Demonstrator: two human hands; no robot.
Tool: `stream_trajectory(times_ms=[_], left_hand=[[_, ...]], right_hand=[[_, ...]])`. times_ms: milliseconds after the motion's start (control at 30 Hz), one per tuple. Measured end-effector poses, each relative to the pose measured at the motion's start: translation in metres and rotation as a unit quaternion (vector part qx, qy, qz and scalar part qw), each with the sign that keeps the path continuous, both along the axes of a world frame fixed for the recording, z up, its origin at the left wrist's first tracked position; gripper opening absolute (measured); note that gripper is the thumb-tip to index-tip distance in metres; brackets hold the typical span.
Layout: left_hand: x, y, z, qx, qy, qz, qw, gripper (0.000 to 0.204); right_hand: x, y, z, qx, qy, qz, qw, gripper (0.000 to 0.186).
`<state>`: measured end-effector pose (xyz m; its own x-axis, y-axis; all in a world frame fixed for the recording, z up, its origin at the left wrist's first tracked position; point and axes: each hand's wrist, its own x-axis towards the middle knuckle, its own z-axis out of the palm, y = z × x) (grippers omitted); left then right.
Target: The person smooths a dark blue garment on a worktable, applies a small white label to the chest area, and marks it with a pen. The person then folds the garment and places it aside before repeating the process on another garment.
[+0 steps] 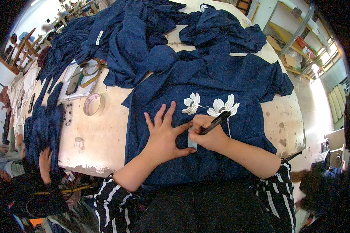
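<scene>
A navy blue garment [159, 93] lies spread on the table in front of me, with two white flower appliqués [224, 105] on its front. My left hand [163, 136] rests flat on the cloth with its fingers spread. Its thumb and index finger lie beside a small pale strip [192, 143]. Gripped in my right hand [212, 136] is a black pen [217, 122], slanting down to the left over the strip. The right hand hides the pen's tip and part of the strip.
More navy garments [128, 42] lie heaped across the far side of the pale table [93, 147]. To the left are a tape roll [93, 104], a phone [73, 83] and a chain [68, 113]. Another person's hand [45, 161] touches navy cloth. Shelves [291, 37] stand far right.
</scene>
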<state>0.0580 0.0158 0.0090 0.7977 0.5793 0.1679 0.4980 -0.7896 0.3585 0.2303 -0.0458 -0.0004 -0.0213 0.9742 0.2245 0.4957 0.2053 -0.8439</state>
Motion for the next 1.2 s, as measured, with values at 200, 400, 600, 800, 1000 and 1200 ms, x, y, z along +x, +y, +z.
stream_trajectory(times_ms=[200,400,600,800,1000,1200], left_hand=[[0.000,0.000,0.000,-0.003,-0.001,0.000,1.000,0.067],[0.000,0.000,0.001,-0.005,-0.004,-0.003,1.000,0.066],[0.001,0.000,0.000,-0.002,-0.004,-0.003,1.000,0.066],[0.001,0.000,-0.002,0.002,-0.006,-0.002,1.000,0.066],[0.001,0.000,-0.002,0.002,-0.002,0.005,1.000,0.069],[0.000,-0.001,-0.001,0.000,0.004,0.004,1.000,0.070]], right_hand=[[0.000,0.001,0.002,-0.005,0.005,-0.007,1.000,0.022],[-0.001,0.000,-0.001,0.008,-0.014,-0.021,1.000,0.021],[-0.001,0.000,0.001,-0.003,0.013,-0.031,0.999,0.021],[-0.001,0.001,-0.001,0.002,0.018,-0.038,0.999,0.021],[0.004,0.006,0.000,0.033,0.040,-0.063,0.997,0.023],[0.004,0.011,0.001,-0.005,0.031,-0.041,0.999,0.025]])
